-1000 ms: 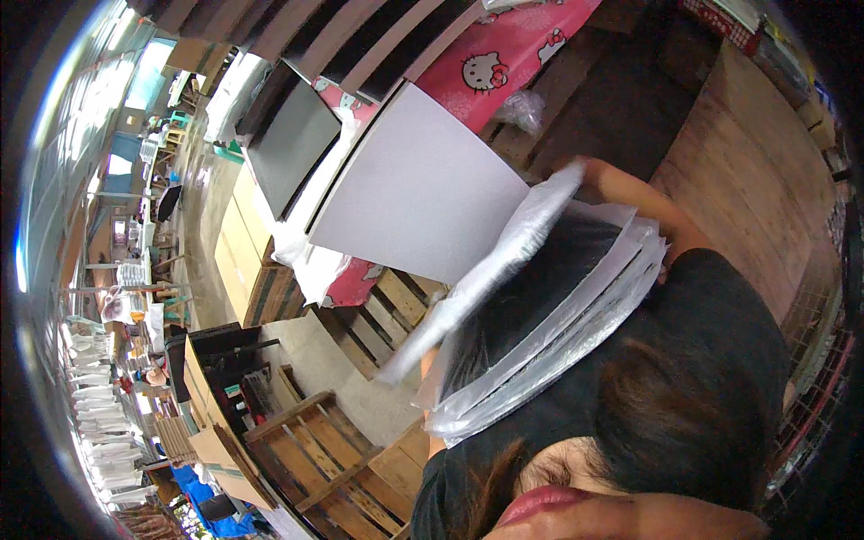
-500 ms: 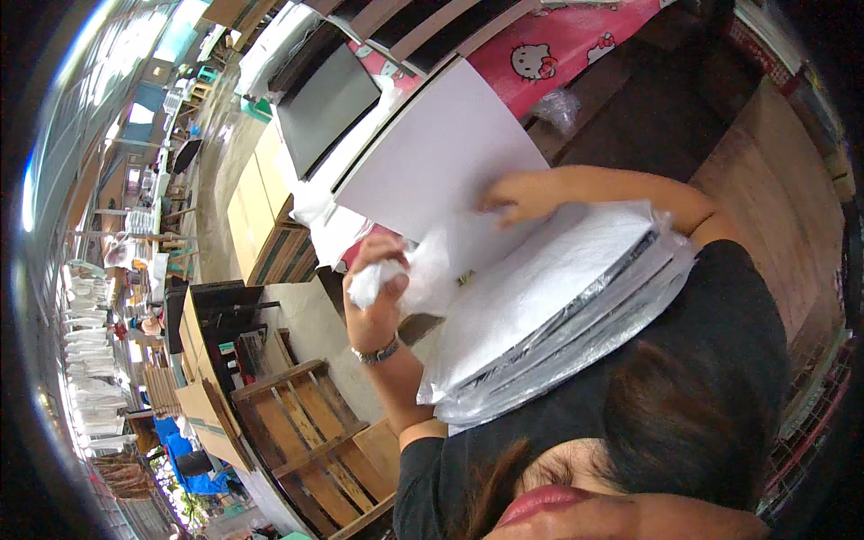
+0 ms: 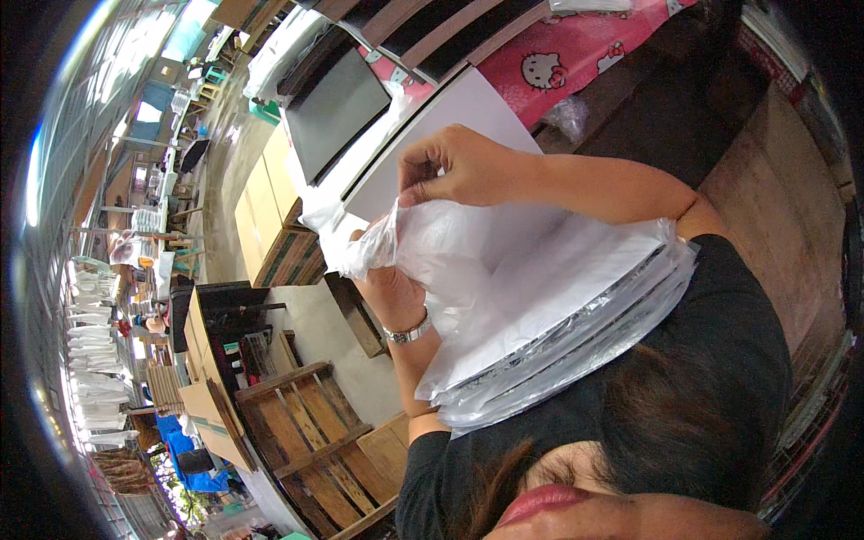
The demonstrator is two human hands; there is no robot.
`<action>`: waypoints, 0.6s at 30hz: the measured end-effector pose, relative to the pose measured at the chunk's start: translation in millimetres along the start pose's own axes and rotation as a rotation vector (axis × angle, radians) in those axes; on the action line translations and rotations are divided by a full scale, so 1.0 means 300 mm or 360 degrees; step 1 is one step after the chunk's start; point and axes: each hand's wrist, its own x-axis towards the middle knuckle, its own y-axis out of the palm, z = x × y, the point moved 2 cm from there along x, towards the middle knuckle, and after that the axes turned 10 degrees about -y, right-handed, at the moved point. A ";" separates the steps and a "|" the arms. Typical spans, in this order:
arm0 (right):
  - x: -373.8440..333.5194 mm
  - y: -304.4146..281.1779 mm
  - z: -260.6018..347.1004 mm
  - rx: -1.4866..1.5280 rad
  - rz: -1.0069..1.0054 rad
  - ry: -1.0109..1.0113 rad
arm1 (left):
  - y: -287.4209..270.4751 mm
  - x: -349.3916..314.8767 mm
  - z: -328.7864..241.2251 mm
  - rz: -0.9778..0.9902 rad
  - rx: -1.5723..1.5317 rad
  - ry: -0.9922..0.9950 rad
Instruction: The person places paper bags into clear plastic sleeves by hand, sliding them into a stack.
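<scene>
A stack of clear plastic bags (image 3: 576, 337) rests against my black shirt, between my forearms. White shows through its upper layer, and dark edges show between layers. My right hand (image 3: 459, 171) reaches across the top and pinches the far edge of a thin, translucent bag. Below and left of it, my left hand (image 3: 392, 292), with a metal watch at the wrist, grips the same bag where it is bunched; film partly covers its fingers. Beyond the bag lies a flat white board (image 3: 477, 103), partly hidden by my right hand and arm.
A dark flat panel (image 3: 337, 112) lies beyond the white board, near slatted wood (image 3: 432, 36) and pink printed cloth (image 3: 517, 76). Cardboard boxes (image 3: 265, 207) stand left. A wooden pallet (image 3: 310, 441) lies lower left, and a brown panel (image 3: 756, 207) is at right.
My right hand has moved left and away from my body, from over the white board to the bag's edge. The white wad in my left hand has opened into a wider spread of film.
</scene>
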 end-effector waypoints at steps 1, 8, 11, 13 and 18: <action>0.006 0.002 -0.014 0.0028 -0.0035 0.0001 | 0.038 -0.008 -0.006 -0.0174 0.0090 -0.0061; 0.004 0.015 0.024 -0.0445 -0.0303 -0.0385 | 0.092 -0.006 -0.012 -0.0254 -0.0074 -0.0110; -0.005 0.005 0.057 -0.0738 -0.0245 -0.0386 | 0.138 -0.013 -0.046 -0.0202 0.0162 -0.0078; -0.014 -0.006 0.037 -0.0748 -0.0280 -0.0290 | 0.094 0.013 -0.056 -0.0069 0.0823 0.0249; -0.001 -0.023 0.013 -0.0629 -0.0458 -0.0699 | 0.071 0.003 -0.038 -0.0213 0.0383 0.0016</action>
